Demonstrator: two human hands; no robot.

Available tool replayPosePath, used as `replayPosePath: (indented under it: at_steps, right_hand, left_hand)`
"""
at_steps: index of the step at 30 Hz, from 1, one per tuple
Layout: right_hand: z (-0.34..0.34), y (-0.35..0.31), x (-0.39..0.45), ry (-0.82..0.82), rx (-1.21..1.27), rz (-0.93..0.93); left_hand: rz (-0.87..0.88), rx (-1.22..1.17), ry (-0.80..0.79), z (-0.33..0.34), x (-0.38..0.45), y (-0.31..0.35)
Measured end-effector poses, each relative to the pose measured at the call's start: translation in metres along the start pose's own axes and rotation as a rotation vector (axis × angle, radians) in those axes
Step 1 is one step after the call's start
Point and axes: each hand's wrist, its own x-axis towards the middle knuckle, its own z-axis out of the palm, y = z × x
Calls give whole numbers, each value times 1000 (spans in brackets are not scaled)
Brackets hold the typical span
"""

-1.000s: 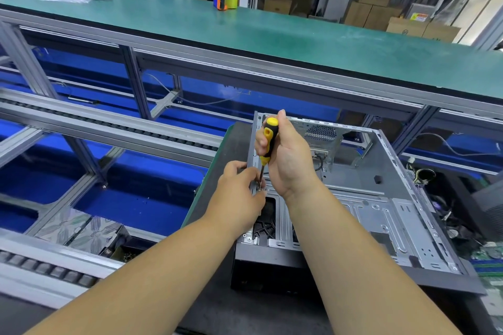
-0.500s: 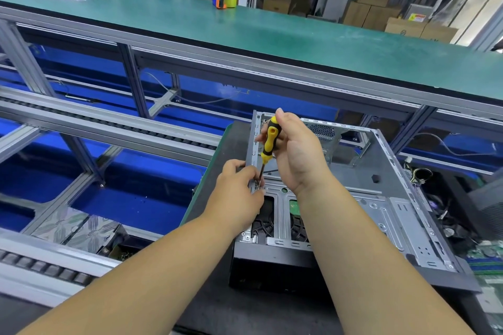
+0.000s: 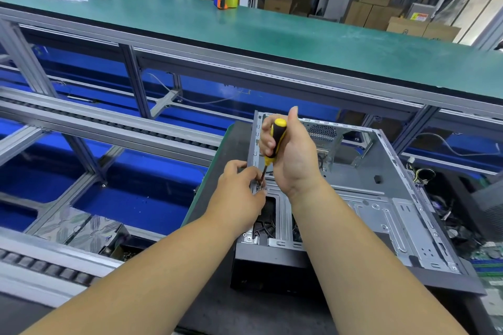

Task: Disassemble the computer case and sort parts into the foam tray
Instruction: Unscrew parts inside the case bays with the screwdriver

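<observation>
Gripping our screwdriver [image 3: 277, 139] in right hand [image 3: 295, 155]; left hand [image 3: 239, 193] pinches its tip at the computer case [image 3: 381, 198] edge.

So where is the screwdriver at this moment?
In the head view, centre frame, the screwdriver is held by the right hand, its tip down at the computer case left edge, beside the left hand.

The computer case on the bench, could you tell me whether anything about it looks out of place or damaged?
Nothing stands out: the computer case lies open and undented, while the right hand works a screwdriver at its left edge beside the left hand.
</observation>
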Motion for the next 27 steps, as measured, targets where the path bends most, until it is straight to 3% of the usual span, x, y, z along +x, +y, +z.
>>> replayPosePath:
  at_steps: [4,11,19,27]
  right_hand:
    - [-1,-1,-3,-94,-116,7]
    - [-7,-13,-6,-10,-196,21]
    - [-4,-6,-5,-11,4,62]
    - [0,-1,3,21,-22,72]
  left_hand:
    - [8,-6,1,0,0,-1]
    - [-14,-39,8,1,0,-1]
    - [-23,-26,-7,1,0,1]
    - [-10,-11,-13,-1,0,0]
